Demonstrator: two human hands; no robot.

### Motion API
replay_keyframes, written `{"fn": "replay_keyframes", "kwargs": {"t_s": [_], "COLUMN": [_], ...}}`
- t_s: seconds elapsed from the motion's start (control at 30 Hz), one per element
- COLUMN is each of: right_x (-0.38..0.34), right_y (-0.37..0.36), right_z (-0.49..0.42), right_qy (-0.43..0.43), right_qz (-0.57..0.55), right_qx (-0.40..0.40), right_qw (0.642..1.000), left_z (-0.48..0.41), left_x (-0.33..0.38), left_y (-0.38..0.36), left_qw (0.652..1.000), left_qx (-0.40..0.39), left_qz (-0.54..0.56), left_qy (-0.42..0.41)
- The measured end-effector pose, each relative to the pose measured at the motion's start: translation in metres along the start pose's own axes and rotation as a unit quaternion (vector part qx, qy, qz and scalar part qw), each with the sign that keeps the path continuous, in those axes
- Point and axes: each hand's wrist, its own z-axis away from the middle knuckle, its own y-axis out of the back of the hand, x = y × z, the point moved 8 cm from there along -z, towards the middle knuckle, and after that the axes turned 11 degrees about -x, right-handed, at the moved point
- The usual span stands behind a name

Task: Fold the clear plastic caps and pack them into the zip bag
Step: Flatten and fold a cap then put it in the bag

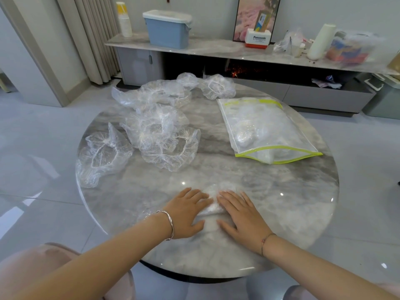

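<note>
Head view: loose caps (151, 131) lie beside zip bag (266, 126).

"Panasonic" reads on the white-and-red box (257, 38).

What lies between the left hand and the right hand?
A folded clear cap, pressed flat under left hand and right hand, shown in the head view.

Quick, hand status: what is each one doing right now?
Left hand: open, fingers flat, pressing down on the clear plastic cap.
Right hand: open, fingers flat, pressing on the same cap.
</note>
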Motion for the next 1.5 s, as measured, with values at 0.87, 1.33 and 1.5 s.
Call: {"fn": "replay_keyframes", "kwargs": {"t_s": [0.87, 1.33, 1.5], "right_x": [0.046, 0.053, 0.062], "right_y": [0.011, 0.035, 0.049], "right_z": [-0.004, -0.02, -0.014], "right_qy": [-0.171, -0.128, -0.175], "right_qz": [-0.231, -0.416, -0.587], "right_qx": [0.065, 0.021, 0.052], "right_qw": [0.956, 0.9, 0.789], "left_z": [-0.018, -0.04, -0.044], "left_x": [-0.011, -0.022, -0.014], "left_y": [0.021, 0.034, 0.051], "left_qw": [0.956, 0.844, 0.787], "left_qx": [0.113, 0.141, 0.125], "left_qz": [0.231, 0.502, 0.601], "left_qy": [0.14, 0.123, 0.055]}}
